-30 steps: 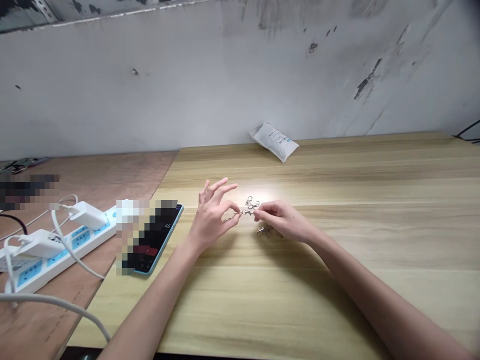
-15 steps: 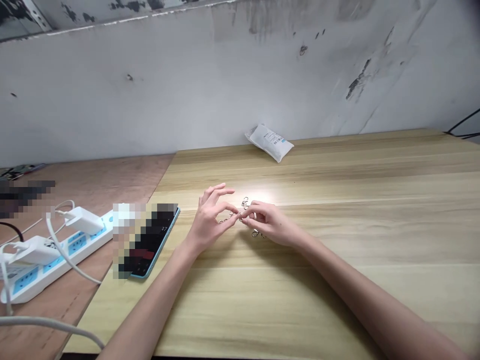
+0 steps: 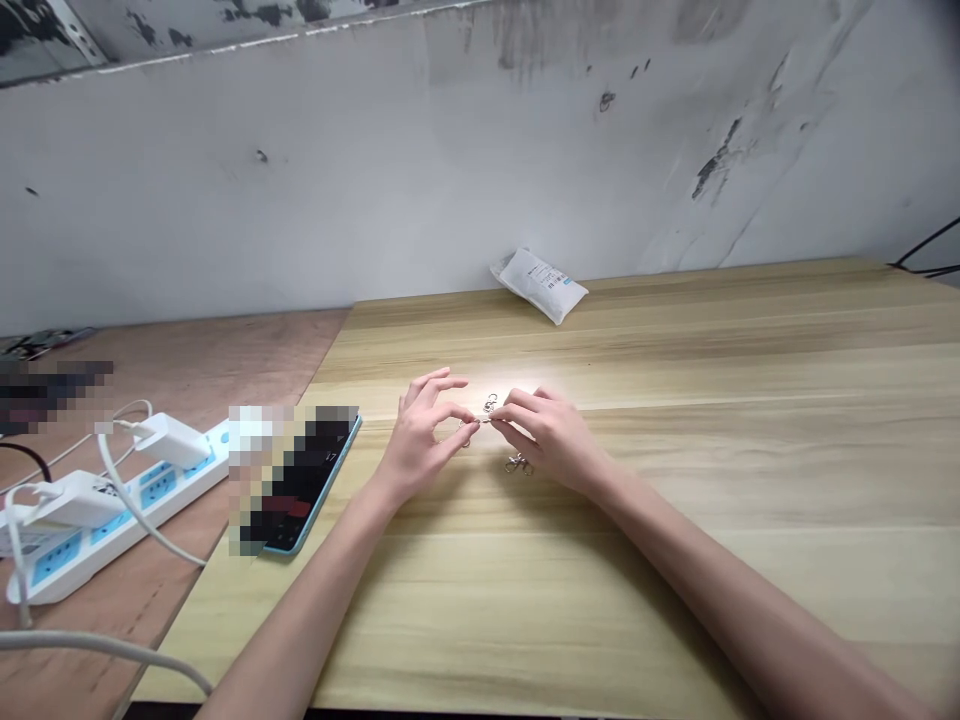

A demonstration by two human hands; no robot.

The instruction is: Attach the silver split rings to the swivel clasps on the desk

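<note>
Close to the middle of the table, my left hand [image 3: 420, 440] pinches a small metal ring [image 3: 484, 421] between thumb and index finger. Its other fingers are raised and spread. From the other side my right hand [image 3: 553, 437] pinches the same ring, seen almost edge-on, with its fingertips. Part of another ring [image 3: 465, 441] shows just below the left fingertips. Small metal clasps [image 3: 518, 464] lie on the wood below my right hand. Beyond the fingertips is a little cluster of shiny metal rings or clasps [image 3: 490, 403], too small to tell apart.
A phone [image 3: 311, 485] lies left of my left forearm, partly pixelated. Farther left, a white power strip [image 3: 142, 510] holds chargers and cables. A white plastic packet [image 3: 541, 286] rests at the table's back edge by the grey wall [image 3: 420, 180].
My right hand has turned and shifted slightly up and right, its fingers now straighter over the ring. More of the clasps below it shows. My left hand has stayed nearly still.
</note>
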